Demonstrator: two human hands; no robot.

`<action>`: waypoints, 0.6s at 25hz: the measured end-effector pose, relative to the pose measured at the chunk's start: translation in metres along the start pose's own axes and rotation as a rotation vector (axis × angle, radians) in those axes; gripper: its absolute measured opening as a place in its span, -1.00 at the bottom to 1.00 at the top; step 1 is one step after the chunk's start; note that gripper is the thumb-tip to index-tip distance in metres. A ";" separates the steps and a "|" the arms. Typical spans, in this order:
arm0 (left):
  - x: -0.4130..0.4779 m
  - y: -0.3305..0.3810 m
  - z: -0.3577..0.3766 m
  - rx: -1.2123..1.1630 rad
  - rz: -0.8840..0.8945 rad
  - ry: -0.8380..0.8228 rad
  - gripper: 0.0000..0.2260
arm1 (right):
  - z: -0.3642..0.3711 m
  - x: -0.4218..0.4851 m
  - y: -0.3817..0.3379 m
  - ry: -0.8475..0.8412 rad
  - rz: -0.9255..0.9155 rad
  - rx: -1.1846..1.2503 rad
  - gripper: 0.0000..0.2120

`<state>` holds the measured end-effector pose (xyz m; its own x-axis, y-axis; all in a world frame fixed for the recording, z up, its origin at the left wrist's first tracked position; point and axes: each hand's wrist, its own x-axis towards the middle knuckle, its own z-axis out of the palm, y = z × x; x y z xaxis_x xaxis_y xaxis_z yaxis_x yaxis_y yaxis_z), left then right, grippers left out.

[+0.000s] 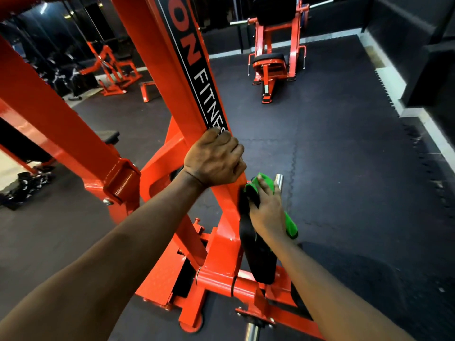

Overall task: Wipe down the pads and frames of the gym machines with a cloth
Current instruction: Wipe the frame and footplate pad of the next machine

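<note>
Green cloth (261, 180) lies just right of centre, the right hand (267, 212) fingers grasping it against a black pad (259, 262) to wipe it. The left hand (214, 158) clenches the orange frame (157, 70) at centre, probably for balance.

The left hand (214, 158) gripped the slanted orange steel post (172, 70), and the right hand (267, 210), just below and to its right, held the green microfibre cloth (290, 225) against the black padded strap (256, 254) beside that post. A short chrome steel peg (279, 180) stood just behind the cloth. Well behind, on the black rubber tile floor (344, 143), an orange-framed seat machine (270, 65) stood to the right and an orange-framed lever machine (110, 70) to the left.
</note>
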<state>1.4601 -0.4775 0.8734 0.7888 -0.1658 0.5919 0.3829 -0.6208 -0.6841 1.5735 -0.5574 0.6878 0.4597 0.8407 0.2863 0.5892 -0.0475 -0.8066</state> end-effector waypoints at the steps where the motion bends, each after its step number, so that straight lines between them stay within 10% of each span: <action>1: 0.000 0.000 -0.001 -0.003 -0.005 -0.003 -0.81 | 0.000 -0.013 -0.001 0.016 -0.038 -0.003 -0.54; 15: 0.002 0.001 -0.004 -0.008 -0.023 -0.036 -0.81 | -0.106 -0.054 -0.041 -0.102 0.184 0.446 -0.83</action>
<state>1.4604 -0.4812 0.8762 0.7965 -0.1243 0.5917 0.3972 -0.6302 -0.6671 1.5949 -0.6583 0.7604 0.4486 0.8898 0.0840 0.1518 0.0168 -0.9883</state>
